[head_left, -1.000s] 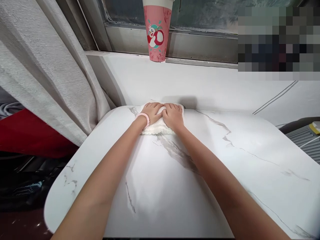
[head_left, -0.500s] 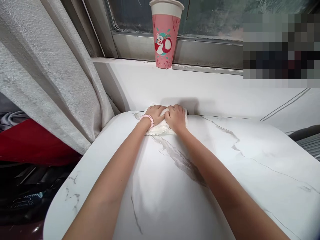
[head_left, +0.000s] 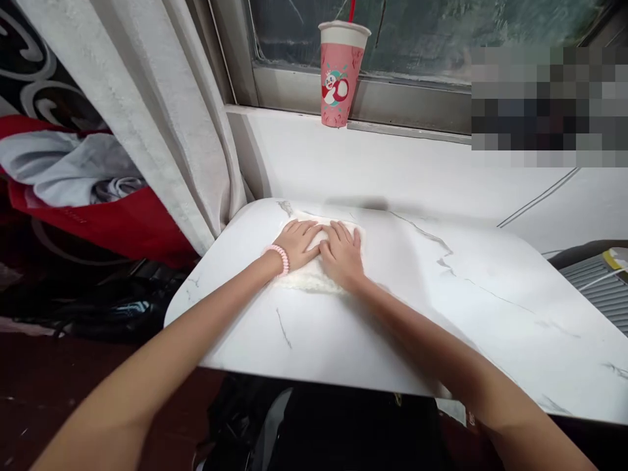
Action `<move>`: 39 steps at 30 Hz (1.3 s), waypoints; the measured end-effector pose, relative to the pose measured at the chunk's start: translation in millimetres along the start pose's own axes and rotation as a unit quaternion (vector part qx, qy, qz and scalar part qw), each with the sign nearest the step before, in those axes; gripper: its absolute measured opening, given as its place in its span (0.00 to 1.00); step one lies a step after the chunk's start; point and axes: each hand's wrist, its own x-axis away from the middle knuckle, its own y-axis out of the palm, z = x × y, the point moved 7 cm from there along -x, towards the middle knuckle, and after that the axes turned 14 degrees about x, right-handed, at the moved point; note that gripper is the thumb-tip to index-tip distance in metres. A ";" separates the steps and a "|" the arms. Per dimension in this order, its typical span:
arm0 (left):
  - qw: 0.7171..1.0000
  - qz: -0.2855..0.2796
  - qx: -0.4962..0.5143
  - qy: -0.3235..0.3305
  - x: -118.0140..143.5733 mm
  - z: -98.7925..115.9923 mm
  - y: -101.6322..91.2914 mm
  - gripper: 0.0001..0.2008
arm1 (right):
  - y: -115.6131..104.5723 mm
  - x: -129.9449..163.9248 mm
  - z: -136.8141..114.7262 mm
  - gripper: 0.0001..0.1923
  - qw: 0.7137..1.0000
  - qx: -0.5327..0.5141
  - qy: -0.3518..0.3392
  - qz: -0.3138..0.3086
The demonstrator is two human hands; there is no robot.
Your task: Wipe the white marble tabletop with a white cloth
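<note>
Where both hands (head_left: 321,247) press flat, the white cloth (head_left: 307,280) is mostly hidden.

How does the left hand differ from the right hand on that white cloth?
The left hand has a pink coil band at its wrist; the right hand has a bare wrist. The left hand lies on the cloth's left part, the right hand on its right. Both lie flat, fingers spread, side by side on the marble table.

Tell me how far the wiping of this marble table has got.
Done: no spill or crumbs show on the marble table. In hand: left hand and right hand lie flat, side by side, on the white cloth near the far left corner. Left: cannot tell how much; the pink cup stands on the sill.
</note>
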 end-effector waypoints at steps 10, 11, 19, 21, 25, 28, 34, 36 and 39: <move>0.999 0.006 0.003 -0.041 163.6 52.7 -32.7 0.27 | -29.2 131.6 -83.5 0.27 0.976 -0.171 -0.107 -0.082; 0.999 0.002 0.003 -0.042 168.4 51.8 -35.1 0.27 | -29.7 134.1 -88.3 0.28 0.973 -0.182 -0.110 -0.092; 0.998 -0.030 0.009 -0.050 155.5 32.7 -38.0 0.27 | -20.3 113.9 -90.6 0.30 0.960 -0.203 -0.107 -0.162; 0.998 -0.035 0.012 -0.047 140.2 20.9 -36.9 0.27 | -14.6 96.5 -85.4 0.29 0.968 -0.181 -0.093 -0.148; 0.999 -0.033 0.010 -0.033 95.0 -11.9 -35.7 0.26 | 0.0 47.9 -72.4 0.28 0.988 -0.113 -0.056 -0.088; 0.999 -0.027 0.011 -0.025 53.3 -37.2 -34.5 0.25 | 10.8 9.1 -61.2 0.26 0.997 -0.061 -0.029 -0.039; 0.999 -0.022 0.023 -0.020 -15.7 -67.5 -29.3 0.23 | 27.8 -47.8 -37.9 0.24 1.000 -0.008 0.013 0.011; 0.999 -0.015 0.028 -0.019 -29.4 -72.7 -28.9 0.23 | 31.0 -60.1 -32.2 0.24 1.000 -0.001 0.013 0.021; 0.999 -0.011 0.039 -0.017 -43.9 -80.5 -29.2 0.23 | 34.1 -75.8 -26.1 0.24 0.999 -0.005 0.008 0.036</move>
